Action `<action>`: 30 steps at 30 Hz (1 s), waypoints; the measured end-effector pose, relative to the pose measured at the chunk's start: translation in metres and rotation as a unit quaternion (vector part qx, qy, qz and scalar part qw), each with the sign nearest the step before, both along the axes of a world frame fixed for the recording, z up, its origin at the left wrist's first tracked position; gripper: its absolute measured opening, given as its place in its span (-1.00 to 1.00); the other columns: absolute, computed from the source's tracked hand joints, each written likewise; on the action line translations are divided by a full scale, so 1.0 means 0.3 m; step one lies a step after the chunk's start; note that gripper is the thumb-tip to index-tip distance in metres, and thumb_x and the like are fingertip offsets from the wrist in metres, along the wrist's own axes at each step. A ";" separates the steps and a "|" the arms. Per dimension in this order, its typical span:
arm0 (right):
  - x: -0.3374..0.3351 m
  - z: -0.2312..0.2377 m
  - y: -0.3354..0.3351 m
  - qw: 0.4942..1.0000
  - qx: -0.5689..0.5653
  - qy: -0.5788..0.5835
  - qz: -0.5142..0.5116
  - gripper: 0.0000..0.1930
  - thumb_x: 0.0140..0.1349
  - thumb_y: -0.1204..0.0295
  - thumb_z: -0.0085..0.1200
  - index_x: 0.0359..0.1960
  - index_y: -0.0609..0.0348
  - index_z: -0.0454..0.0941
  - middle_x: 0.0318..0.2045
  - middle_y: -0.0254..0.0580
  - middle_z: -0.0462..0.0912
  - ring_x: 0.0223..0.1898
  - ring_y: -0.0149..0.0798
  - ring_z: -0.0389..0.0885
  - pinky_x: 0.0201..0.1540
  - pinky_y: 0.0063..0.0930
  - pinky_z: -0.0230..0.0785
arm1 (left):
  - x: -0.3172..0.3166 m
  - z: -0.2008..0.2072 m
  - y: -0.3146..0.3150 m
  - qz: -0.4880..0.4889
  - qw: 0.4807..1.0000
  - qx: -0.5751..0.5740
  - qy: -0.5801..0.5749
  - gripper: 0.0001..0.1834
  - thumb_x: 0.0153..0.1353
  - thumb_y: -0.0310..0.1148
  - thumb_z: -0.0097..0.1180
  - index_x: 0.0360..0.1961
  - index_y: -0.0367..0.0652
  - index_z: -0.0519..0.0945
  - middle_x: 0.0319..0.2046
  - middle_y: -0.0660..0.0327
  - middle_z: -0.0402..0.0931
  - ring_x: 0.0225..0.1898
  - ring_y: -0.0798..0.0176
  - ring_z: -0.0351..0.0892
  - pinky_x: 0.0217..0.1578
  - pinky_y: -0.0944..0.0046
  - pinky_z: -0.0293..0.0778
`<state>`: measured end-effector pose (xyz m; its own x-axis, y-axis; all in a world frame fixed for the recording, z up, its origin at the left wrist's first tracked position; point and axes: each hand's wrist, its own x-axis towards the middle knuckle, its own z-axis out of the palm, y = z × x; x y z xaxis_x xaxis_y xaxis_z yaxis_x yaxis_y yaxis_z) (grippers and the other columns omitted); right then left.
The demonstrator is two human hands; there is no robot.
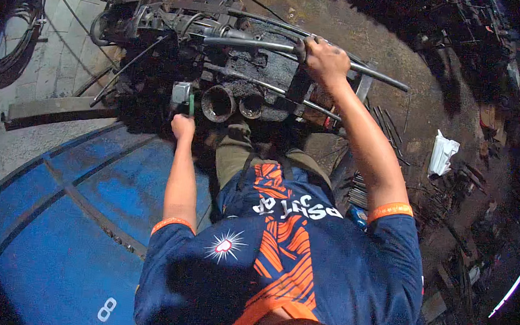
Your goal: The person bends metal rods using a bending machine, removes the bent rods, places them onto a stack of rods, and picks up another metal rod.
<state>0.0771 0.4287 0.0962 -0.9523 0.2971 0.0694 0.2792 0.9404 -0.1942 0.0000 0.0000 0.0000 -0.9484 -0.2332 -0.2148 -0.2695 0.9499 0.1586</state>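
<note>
My right hand [326, 61] is closed round a long metal rod [254, 43], its fingertips dark with grime. The rod runs across a dirty machine [206, 25] and continues rightward past my hand. Lower and to the left, my left hand [183, 127] is closed at the bottom of a green handle [191, 104]. That handle stands right beside a grey metal block [181, 91]; whether the two are joined, I cannot tell. Just right of them sit two round, open-mouthed metal cups, a larger cup [218, 103] and a smaller cup [251, 105].
Grimy grit covers the machine bed. A large blue panel [98, 205] lies at the left, with a curved metal bar [62, 115] beyond it. Coiled black cable [23, 28] is at the far left. Thin rods [388, 127] and a white bag [442, 153] lie on the right-hand floor.
</note>
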 end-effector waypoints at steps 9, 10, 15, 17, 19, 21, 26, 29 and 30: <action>0.055 -0.024 0.052 0.997 0.056 0.047 -0.022 -0.72 0.15 0.20 -0.14 -0.18 -0.12 0.55 -0.27 -0.23 0.60 -0.35 -0.06 0.61 -0.33 -0.24 0.45 | 0.163 -0.495 -0.099 0.064 0.980 0.187 0.006 -0.82 -0.08 -0.40 0.03 -0.44 -0.23 0.60 -0.42 -0.15 0.53 -0.23 -0.20 0.52 -0.20 -0.05 0.42; 0.063 -0.019 0.059 0.997 0.059 0.027 -0.047 -0.70 0.16 0.19 -0.16 -0.16 -0.10 0.54 -0.28 -0.21 0.60 -0.34 -0.06 0.60 -0.30 -0.24 0.43 | 0.157 -0.482 -0.044 0.060 0.984 0.163 -0.023 -0.81 -0.07 -0.39 0.04 -0.44 -0.22 0.61 -0.41 -0.14 0.54 -0.21 -0.18 0.52 -0.18 -0.04 0.42; -0.009 0.090 -0.093 0.968 0.127 0.215 0.038 -0.76 0.08 0.39 0.01 -0.19 0.12 0.51 -0.32 -0.09 0.57 -0.36 0.05 0.52 -0.24 -0.20 0.37 | 0.033 -0.231 -0.059 -0.012 0.973 0.202 -0.114 -0.57 -0.05 -0.20 0.24 -0.21 -0.31 0.55 -0.38 -0.05 0.58 -0.31 -0.01 0.59 -0.28 0.13 0.49; -0.063 0.145 -0.251 0.959 -0.021 0.264 0.102 -0.76 0.02 0.54 0.07 -0.21 0.18 0.49 -0.34 -0.03 0.54 -0.32 0.00 0.51 -0.21 -0.26 0.36 | -0.050 -0.039 -0.063 0.056 0.876 0.478 -0.007 -0.54 0.04 -0.34 0.21 -0.07 -0.42 0.47 -0.38 0.03 0.57 -0.43 0.27 0.55 -0.36 0.29 0.46; -0.141 0.139 -0.460 0.913 -0.289 0.256 0.132 -0.65 -0.06 0.54 0.17 -0.16 0.27 0.48 -0.26 0.02 0.55 -0.17 0.02 0.50 -0.06 -0.23 0.31 | -0.122 0.227 0.010 0.072 0.826 0.534 0.167 -0.40 0.10 -0.42 0.18 0.13 -0.46 0.25 -0.41 0.10 0.55 -0.46 0.36 0.53 -0.40 0.40 0.45; -0.263 0.206 -0.698 0.843 -0.523 0.100 0.074 -0.77 0.14 0.41 0.10 -0.20 0.25 0.52 -0.30 -0.13 0.61 -0.27 -0.26 0.56 -0.19 -0.48 0.35 | -0.181 0.391 0.018 0.083 0.795 0.569 0.192 -0.36 0.10 -0.43 0.19 0.18 -0.37 0.21 -0.41 0.12 0.55 -0.42 0.36 0.53 -0.37 0.41 0.44; -0.645 -0.228 -0.949 0.378 -0.906 -0.165 -0.096 -0.60 0.24 0.16 -0.09 -0.10 0.26 0.49 -0.09 -0.22 0.52 -0.12 -0.29 0.48 -0.07 -0.49 0.32 | -0.359 0.457 0.003 -0.089 0.754 0.631 0.159 -0.76 0.11 -0.38 0.12 -0.19 -0.22 0.60 -0.32 0.14 0.59 -0.36 0.27 0.57 -0.28 0.26 0.47; -0.642 -0.293 -0.994 0.544 -0.837 -0.031 -0.057 -0.63 0.27 0.17 -0.15 -0.10 0.20 0.49 -0.10 -0.22 0.50 -0.14 -0.34 0.46 -0.11 -0.48 0.34 | -0.407 0.609 -0.097 -0.387 0.832 0.367 0.155 -0.68 0.03 -0.42 0.09 -0.12 -0.09 0.57 -0.32 0.06 0.57 -0.29 0.04 0.57 -0.23 0.12 0.48; -0.620 -0.175 -1.009 0.576 -0.811 -0.059 -0.089 -0.63 0.28 0.18 -0.17 -0.07 0.17 0.48 -0.13 -0.23 0.51 -0.16 -0.32 0.46 -0.12 -0.45 0.35 | -0.452 0.675 -0.135 -0.443 0.818 0.335 0.149 -0.67 0.02 -0.41 0.10 -0.12 -0.08 0.57 -0.33 0.07 0.57 -0.33 0.05 0.58 -0.27 0.12 0.48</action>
